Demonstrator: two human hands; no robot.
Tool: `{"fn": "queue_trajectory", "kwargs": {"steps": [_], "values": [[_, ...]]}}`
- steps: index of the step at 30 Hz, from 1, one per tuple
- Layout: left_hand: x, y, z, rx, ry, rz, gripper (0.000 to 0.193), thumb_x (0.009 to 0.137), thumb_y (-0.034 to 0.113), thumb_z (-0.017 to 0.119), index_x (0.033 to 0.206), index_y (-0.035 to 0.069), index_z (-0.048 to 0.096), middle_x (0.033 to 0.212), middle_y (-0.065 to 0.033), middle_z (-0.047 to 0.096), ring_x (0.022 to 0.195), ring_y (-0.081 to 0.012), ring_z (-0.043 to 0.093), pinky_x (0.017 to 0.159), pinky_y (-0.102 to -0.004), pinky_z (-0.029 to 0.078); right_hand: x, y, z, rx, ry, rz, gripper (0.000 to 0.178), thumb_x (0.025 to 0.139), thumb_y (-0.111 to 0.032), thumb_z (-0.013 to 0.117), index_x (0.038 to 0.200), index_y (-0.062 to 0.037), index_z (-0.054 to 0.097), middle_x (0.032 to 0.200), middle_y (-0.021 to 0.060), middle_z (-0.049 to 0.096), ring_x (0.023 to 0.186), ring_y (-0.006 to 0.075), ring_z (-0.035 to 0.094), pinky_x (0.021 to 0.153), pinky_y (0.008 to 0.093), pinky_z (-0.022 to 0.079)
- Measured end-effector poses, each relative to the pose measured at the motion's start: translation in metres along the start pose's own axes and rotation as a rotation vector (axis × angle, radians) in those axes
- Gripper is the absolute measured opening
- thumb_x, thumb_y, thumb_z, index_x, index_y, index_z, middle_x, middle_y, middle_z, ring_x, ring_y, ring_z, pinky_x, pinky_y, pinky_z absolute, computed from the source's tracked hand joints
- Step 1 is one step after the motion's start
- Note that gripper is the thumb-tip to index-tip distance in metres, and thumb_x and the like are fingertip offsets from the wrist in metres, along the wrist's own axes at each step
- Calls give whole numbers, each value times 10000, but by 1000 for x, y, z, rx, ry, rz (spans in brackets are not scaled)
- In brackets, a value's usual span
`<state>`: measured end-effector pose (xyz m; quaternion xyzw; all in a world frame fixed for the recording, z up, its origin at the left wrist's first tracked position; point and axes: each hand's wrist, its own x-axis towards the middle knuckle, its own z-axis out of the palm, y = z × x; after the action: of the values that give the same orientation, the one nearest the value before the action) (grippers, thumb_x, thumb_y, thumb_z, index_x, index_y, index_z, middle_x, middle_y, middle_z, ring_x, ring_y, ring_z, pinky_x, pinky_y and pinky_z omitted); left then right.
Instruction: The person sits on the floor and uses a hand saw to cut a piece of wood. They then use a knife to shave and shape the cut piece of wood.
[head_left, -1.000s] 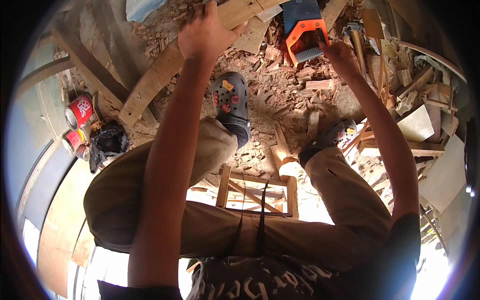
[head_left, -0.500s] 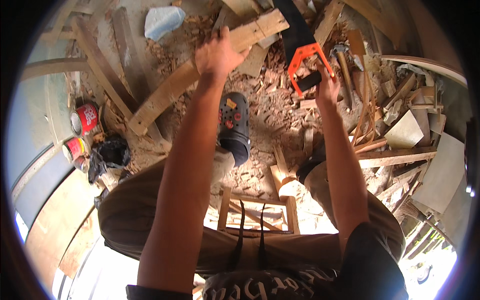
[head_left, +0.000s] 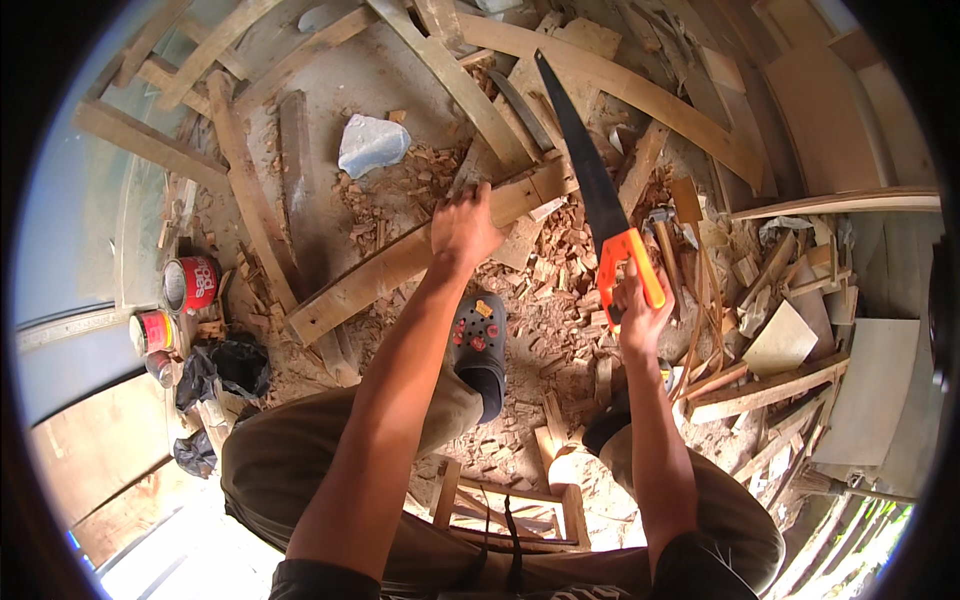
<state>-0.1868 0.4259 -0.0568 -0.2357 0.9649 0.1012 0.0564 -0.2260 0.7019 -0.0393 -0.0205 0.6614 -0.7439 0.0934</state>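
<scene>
My left hand [head_left: 466, 228] is closed over a long wooden board [head_left: 375, 272], which slants from lower left to upper right above the littered floor. In my right hand [head_left: 640, 312] is a handsaw [head_left: 592, 170], gripped by its orange handle. Its dark blade points up and away, passing close by the board's right end; whether the two touch I cannot tell. Just below the board, my foot in a dark clog [head_left: 480, 335] rests on the wood chips.
Wood chips and offcuts cover the floor. A pale stone block [head_left: 373, 146] lies beyond the board. Loose planks [head_left: 620, 85] cross at the back. Red tin [head_left: 190, 284] and black plastic bag [head_left: 225, 372] sit at left. A small wooden frame [head_left: 510, 515] stands between my legs.
The view has tipped up, showing more of the far floor. My right hand has turned the saw, so its handle shows narrower. My left hand keeps its place on the board.
</scene>
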Motion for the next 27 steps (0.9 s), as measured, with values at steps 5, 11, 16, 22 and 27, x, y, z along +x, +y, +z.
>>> {"fn": "queue_trajectory", "kwargs": {"steps": [5, 11, 16, 22, 27], "values": [[4, -11, 1, -11, -93, -19, 854, 771, 608, 764, 1346, 33, 503, 923, -215, 743, 823, -363, 746, 746, -449, 613, -41, 6, 19, 45, 4, -35, 280, 965, -244, 718, 848, -61, 541, 613, -64, 505, 505, 12, 428, 438, 204, 336], [6, -14, 4, 31, 43, 52, 874, 756, 662, 748, 1332, 47, 519, 876, -205, 747, 826, -341, 752, 726, -448, 610, -56, 10, 10, -224, -30, -94, 242, 941, -163, 741, 828, -46, 561, 698, -41, 554, 596, 29, 470, 517, 203, 388], [4, -7, -2, 25, -45, -4, 869, 744, 685, 742, 1316, 65, 531, 908, -212, 745, 823, -337, 752, 727, -448, 611, -60, 19, 8, -446, -47, -216, 260, 912, -192, 772, 830, -46, 573, 609, 6, 589, 548, 59, 513, 520, 245, 445], [4, -1, -11, -1, -101, -16, 873, 741, 695, 740, 1311, 66, 537, 920, -200, 749, 826, -330, 753, 736, -448, 614, -61, 24, -4, -280, -153, -102, 222, 934, -177, 736, 845, -27, 598, 627, -29, 574, 563, 36, 502, 508, 221, 408], [8, -13, -11, -29, -34, 63, 875, 728, 686, 754, 1297, 54, 550, 913, -189, 751, 828, -343, 752, 750, -455, 614, -76, 23, -4, -351, -300, -1, 265, 952, -205, 714, 784, -24, 616, 600, -32, 539, 541, 51, 457, 498, 242, 393]]}}
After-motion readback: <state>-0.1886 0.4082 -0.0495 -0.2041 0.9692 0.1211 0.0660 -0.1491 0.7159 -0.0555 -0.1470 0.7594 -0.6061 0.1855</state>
